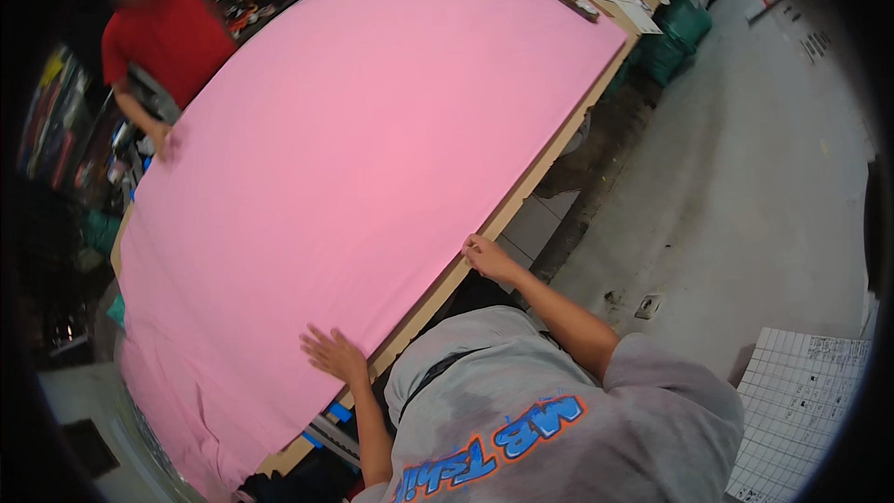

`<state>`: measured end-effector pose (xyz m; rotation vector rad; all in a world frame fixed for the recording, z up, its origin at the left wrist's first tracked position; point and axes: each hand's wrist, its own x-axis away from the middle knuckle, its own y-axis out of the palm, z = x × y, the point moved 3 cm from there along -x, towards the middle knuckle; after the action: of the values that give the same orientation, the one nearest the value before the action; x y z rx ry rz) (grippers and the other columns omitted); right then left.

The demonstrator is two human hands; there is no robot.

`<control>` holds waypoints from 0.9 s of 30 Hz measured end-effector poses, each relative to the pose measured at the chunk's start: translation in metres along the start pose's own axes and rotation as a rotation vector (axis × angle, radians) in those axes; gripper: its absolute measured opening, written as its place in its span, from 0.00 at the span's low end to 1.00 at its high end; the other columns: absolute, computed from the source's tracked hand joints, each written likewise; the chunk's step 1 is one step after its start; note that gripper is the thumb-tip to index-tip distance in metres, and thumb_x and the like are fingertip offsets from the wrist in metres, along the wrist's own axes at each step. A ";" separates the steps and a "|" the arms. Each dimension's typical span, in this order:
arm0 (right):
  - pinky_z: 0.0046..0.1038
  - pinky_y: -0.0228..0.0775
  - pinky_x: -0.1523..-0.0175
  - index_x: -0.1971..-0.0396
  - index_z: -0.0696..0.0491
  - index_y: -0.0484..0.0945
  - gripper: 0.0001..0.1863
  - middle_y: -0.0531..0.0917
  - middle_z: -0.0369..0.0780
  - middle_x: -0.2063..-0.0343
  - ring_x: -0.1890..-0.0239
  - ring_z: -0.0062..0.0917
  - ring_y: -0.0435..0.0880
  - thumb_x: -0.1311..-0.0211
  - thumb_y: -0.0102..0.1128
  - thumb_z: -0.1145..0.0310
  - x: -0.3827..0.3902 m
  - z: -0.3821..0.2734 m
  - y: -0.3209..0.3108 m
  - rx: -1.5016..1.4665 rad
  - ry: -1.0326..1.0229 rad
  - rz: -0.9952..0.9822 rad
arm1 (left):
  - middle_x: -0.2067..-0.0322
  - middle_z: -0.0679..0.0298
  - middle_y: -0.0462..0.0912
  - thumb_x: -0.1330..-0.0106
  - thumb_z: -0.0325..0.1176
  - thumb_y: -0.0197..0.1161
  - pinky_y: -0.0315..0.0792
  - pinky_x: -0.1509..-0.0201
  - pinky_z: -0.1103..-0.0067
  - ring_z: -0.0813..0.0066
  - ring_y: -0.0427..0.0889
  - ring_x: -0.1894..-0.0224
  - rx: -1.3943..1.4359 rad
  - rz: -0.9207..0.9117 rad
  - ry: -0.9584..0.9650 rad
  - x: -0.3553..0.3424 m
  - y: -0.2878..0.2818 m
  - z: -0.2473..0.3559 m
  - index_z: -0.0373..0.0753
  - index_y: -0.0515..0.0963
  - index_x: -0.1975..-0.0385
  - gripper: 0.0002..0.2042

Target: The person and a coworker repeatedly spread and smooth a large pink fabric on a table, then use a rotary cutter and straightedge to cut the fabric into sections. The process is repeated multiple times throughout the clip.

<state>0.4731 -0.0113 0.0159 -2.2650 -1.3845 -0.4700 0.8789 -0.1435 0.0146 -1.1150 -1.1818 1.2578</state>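
Note:
A large sheet of pink fabric (363,121) covers most of a long wooden table. My left hand (333,354) lies flat on the cloth near the table's close edge, its fingers spread. At that same edge, farther to the right, my right hand (486,256) has its fingers closed on the fabric's border. The cloth is mostly smooth, but it wrinkles and hangs down at the lower left end.
Across the table a person in a red shirt (172,33) has both hands by the fabric's far edge. A wooden table edge (549,151) shows along the right. Green sacks (678,33) stand beyond its far corner. A gridded white sheet (792,410) is at lower right.

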 end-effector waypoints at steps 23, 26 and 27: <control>0.20 0.69 0.65 0.42 0.51 0.82 0.31 0.83 0.34 0.73 0.72 0.14 0.76 0.19 0.45 0.40 -0.052 -0.004 -0.075 0.018 0.380 -0.957 | 0.41 0.42 0.81 0.23 0.48 0.52 0.70 0.33 0.59 0.40 0.78 0.37 0.579 -0.540 -0.527 0.237 0.136 0.016 0.42 0.80 0.38 0.23; 0.20 0.66 0.65 0.49 0.52 0.83 0.30 0.82 0.33 0.74 0.73 0.15 0.74 0.18 0.43 0.40 -0.060 0.003 -0.078 0.068 0.379 -0.917 | 0.42 0.44 0.82 0.22 0.49 0.51 0.71 0.34 0.59 0.42 0.79 0.37 0.659 -0.490 -0.667 0.240 0.131 0.034 0.41 0.81 0.39 0.23; 0.21 0.66 0.65 0.49 0.52 0.83 0.30 0.82 0.33 0.74 0.73 0.15 0.74 0.18 0.43 0.40 -0.060 0.006 -0.079 0.103 0.364 -0.912 | 0.42 0.45 0.83 0.22 0.50 0.51 0.71 0.34 0.59 0.42 0.79 0.37 0.687 -0.457 -0.778 0.243 0.115 0.044 0.41 0.81 0.39 0.23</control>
<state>0.3764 -0.0216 -0.0045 -1.2584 -2.0967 -0.9947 0.8176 0.1003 -0.0905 0.1823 -1.2856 1.5857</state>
